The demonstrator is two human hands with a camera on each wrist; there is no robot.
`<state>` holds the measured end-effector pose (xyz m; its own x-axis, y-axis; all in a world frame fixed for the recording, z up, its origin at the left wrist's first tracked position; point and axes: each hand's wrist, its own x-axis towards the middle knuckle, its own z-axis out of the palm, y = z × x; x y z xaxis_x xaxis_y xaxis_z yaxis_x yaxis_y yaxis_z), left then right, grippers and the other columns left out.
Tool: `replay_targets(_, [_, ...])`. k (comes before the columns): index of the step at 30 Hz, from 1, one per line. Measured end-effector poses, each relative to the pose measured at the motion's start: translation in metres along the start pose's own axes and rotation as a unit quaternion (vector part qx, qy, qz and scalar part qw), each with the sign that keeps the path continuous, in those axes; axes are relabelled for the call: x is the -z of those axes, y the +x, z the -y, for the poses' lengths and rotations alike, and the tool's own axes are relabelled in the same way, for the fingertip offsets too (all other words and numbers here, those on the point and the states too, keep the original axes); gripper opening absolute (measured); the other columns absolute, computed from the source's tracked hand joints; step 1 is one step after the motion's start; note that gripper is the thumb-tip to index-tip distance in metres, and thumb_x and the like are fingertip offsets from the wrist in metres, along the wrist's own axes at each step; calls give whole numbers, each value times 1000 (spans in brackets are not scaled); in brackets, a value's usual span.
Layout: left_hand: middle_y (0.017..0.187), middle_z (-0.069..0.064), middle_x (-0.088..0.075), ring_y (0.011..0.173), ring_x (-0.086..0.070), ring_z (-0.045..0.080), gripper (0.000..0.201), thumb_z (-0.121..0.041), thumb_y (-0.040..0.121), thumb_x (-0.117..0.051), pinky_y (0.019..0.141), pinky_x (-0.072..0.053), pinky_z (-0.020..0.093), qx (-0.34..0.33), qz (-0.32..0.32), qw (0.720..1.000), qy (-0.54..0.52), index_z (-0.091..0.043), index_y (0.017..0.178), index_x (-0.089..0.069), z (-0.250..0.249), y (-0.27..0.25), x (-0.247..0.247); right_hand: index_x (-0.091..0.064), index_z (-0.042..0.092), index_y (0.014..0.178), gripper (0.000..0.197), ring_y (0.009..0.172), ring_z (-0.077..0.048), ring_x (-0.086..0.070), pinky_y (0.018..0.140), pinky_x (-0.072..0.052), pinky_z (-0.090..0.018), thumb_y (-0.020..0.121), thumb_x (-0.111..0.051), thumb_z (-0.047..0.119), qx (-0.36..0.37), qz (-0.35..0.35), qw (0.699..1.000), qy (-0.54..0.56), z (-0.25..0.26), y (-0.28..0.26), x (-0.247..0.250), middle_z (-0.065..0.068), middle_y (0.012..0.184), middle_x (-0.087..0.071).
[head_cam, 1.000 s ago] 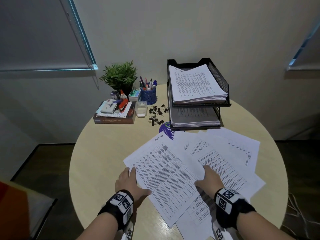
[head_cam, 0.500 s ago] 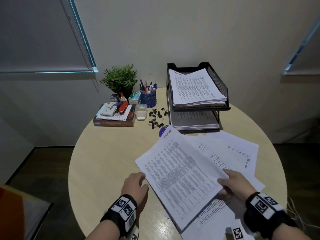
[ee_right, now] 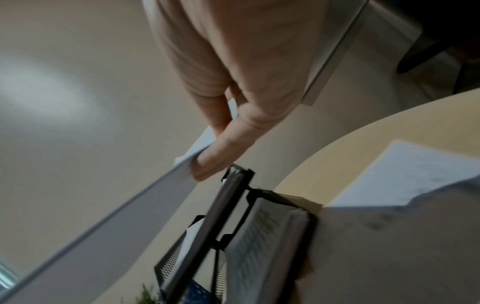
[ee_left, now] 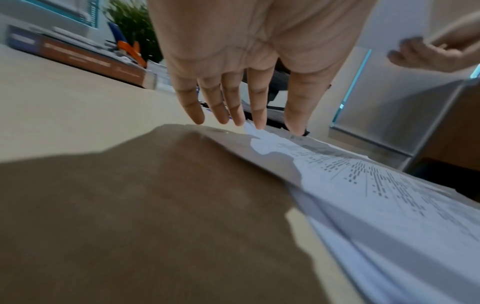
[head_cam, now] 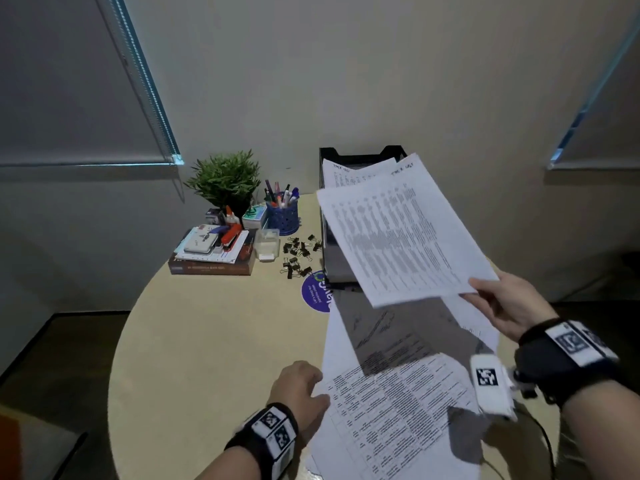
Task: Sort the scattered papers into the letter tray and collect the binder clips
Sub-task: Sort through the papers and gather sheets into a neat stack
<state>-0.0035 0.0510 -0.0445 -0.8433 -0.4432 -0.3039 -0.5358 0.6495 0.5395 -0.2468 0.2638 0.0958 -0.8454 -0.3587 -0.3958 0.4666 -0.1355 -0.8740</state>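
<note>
Where blinds hang shut, round table (head_cam: 207, 341) by wall (head_cam: 346, 81)

Left hand (head_cam: 298, 382) low over surface (head_cam: 207, 341), palm down, fingers (ee_left: 259, 107) straight and slightly spread, tips at edge of loose papers (head_cam: 398, 403); grips nothing. Left forearm enters from bottom of view, black band with square markers on wrist. Right hand (head_cam: 509, 303) raised above surface, thumb on top and fingers beneath, pinching near corner of printed sheet (head_cam: 398, 233). Right forearm angles in from lower right, marker band on wrist.
</note>
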Motion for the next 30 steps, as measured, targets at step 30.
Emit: replay_targets(30, [82, 0, -59, 71, -53, 18, 2, -16, 92, -46, 62, -40, 24, 147, -11, 981, -126, -15, 94, -44, -42, 25, -11, -39, -1, 129, 36, 72, -25, -59, 52, -59, -28, 94, -51, 0, 16, 10, 998, -64, 37, 153, -80, -23, 118, -44])
